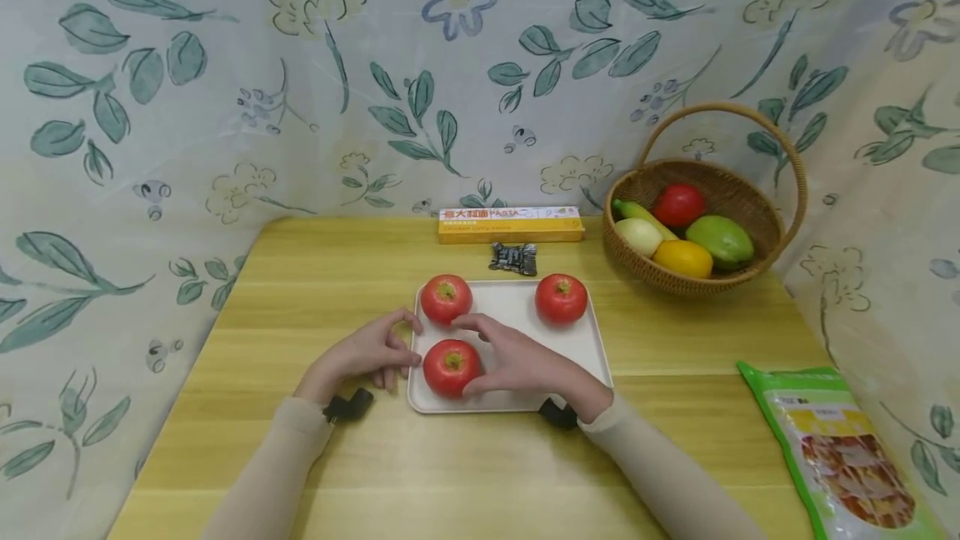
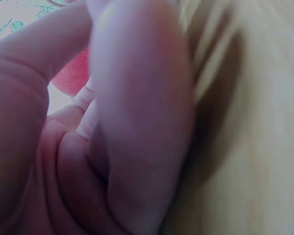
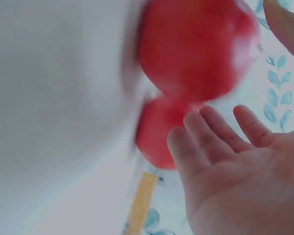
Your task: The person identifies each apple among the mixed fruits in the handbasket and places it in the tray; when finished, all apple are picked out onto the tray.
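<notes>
Three red apples stand on a white rectangular tray (image 1: 517,357): one near left (image 1: 452,368), one far left (image 1: 446,299), one far right (image 1: 561,299). My right hand (image 1: 525,361) reaches over the tray with thumb and fingers spread beside the near left apple. In the right wrist view its fingers (image 3: 220,137) look extended, with a gap to that apple (image 3: 198,46). My left hand (image 1: 367,352) is at the tray's left edge, its fingers loosely bent and nothing visible in them. Whether it touches the rim, I cannot tell.
Behind the tray lie a small black wrapped packet (image 1: 513,258) and a yellow pasta box (image 1: 510,225). A wicker basket (image 1: 705,282) with several fruits stands at the back right. A green-edged food bag (image 1: 847,457) lies at the right edge of the wooden table (image 1: 465,473).
</notes>
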Action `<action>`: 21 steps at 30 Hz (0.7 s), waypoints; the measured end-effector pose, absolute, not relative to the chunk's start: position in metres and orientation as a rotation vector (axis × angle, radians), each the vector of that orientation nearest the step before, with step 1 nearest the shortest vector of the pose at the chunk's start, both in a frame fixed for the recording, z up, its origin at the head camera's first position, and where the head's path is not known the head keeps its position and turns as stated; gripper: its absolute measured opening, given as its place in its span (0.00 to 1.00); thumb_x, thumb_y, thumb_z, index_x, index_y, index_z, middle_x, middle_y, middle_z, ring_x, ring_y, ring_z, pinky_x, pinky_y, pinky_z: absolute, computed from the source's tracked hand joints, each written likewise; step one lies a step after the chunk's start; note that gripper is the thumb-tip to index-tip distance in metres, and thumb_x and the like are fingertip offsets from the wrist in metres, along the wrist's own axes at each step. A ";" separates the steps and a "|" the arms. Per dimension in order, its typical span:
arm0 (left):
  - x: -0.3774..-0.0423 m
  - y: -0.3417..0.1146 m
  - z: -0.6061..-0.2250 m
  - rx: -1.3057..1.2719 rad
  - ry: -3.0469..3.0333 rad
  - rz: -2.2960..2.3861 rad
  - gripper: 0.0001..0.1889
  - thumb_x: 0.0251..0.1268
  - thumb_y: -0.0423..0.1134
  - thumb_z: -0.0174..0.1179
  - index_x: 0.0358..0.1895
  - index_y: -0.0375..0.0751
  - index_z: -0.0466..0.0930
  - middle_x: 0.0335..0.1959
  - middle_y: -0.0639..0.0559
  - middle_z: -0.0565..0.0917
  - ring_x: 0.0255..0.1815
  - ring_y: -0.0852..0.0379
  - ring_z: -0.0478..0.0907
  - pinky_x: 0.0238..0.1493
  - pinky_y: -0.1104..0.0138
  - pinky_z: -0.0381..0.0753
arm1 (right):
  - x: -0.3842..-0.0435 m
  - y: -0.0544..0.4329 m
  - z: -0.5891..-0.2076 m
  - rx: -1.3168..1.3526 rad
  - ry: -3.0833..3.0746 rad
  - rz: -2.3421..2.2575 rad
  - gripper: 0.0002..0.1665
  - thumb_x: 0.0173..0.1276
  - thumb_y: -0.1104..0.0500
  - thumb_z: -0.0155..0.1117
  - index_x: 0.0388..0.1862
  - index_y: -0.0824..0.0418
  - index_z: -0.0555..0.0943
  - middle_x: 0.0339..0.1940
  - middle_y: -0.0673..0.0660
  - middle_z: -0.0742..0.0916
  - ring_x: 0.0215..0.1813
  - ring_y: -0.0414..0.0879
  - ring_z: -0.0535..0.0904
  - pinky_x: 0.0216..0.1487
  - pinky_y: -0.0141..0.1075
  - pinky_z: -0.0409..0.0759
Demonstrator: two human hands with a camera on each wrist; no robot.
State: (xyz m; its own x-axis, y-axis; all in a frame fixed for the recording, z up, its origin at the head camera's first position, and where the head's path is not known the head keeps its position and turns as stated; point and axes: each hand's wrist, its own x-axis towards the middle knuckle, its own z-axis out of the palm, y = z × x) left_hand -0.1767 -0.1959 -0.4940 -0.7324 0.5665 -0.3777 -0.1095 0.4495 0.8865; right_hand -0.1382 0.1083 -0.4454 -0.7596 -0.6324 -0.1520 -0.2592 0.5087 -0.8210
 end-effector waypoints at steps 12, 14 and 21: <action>-0.175 -0.193 -0.496 0.381 2.034 1.319 0.29 0.69 0.46 0.73 0.66 0.48 0.67 0.27 0.47 0.88 0.15 0.55 0.83 0.18 0.68 0.82 | -0.147 0.181 -0.388 -0.677 2.480 -1.519 0.47 0.67 0.57 0.79 0.79 0.52 0.63 0.82 0.55 0.72 0.85 0.61 0.64 0.84 0.62 0.62; -0.174 -0.194 -0.497 0.373 2.038 1.317 0.30 0.69 0.47 0.73 0.66 0.48 0.67 0.27 0.47 0.88 0.15 0.54 0.83 0.18 0.68 0.82 | -0.151 0.200 -0.378 -0.653 2.544 -1.581 0.47 0.68 0.62 0.78 0.79 0.55 0.63 0.82 0.57 0.71 0.85 0.60 0.64 0.85 0.60 0.61; -0.175 -0.193 -0.495 0.361 2.049 1.316 0.30 0.68 0.47 0.74 0.65 0.50 0.67 0.27 0.47 0.88 0.15 0.54 0.83 0.18 0.67 0.82 | -0.171 0.260 -0.346 -0.452 2.793 -1.643 0.47 0.71 0.65 0.74 0.82 0.58 0.61 0.83 0.59 0.70 0.87 0.57 0.60 0.88 0.55 0.56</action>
